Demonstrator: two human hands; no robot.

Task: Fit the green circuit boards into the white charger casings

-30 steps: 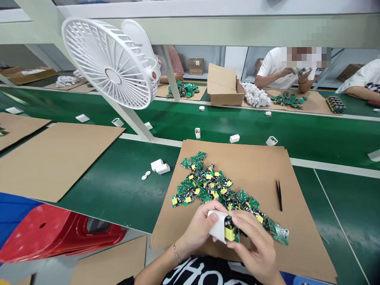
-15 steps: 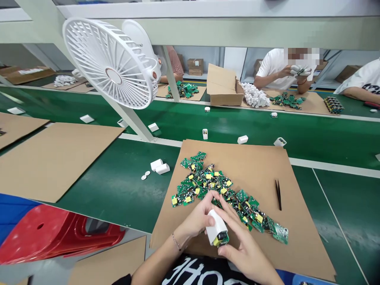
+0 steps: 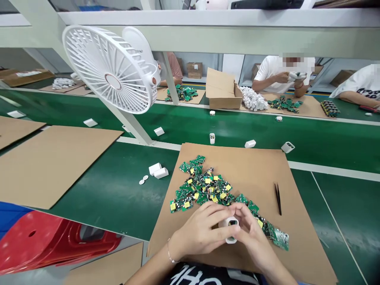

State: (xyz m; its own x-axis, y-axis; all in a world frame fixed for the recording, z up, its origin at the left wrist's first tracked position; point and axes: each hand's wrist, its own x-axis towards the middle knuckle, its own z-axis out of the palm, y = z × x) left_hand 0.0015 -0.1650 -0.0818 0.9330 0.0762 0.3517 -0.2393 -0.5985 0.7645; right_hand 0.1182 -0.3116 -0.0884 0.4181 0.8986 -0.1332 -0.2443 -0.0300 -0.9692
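Both my hands meet low over the brown cardboard sheet point(image 3: 252, 166), around a small white plastic charger housing point(image 3: 230, 229). My left hand point(image 3: 202, 231) wraps it from the left and my right hand point(image 3: 252, 233) grips it from the right. The housing's open end faces up, with a dark green circuit board sunk inside it. Just beyond my fingers lies a heap of green circuit boards point(image 3: 204, 186) with yellow parts. Black tweezers point(image 3: 278, 196) rest on the cardboard to the right.
A white fan point(image 3: 109, 71) stands on a slanted post at the left. White housings point(image 3: 158, 171) lie on the green belt point(image 3: 124, 186), with more further along it. Red stools point(image 3: 44, 241) sit lower left. Across the belt, other people handle boards beside a cardboard box point(image 3: 222, 93).
The circuit board that stuck out of the housing's end has gone fully inside. The housing has turned from lying sideways to open end up, and both hands have closed around it.
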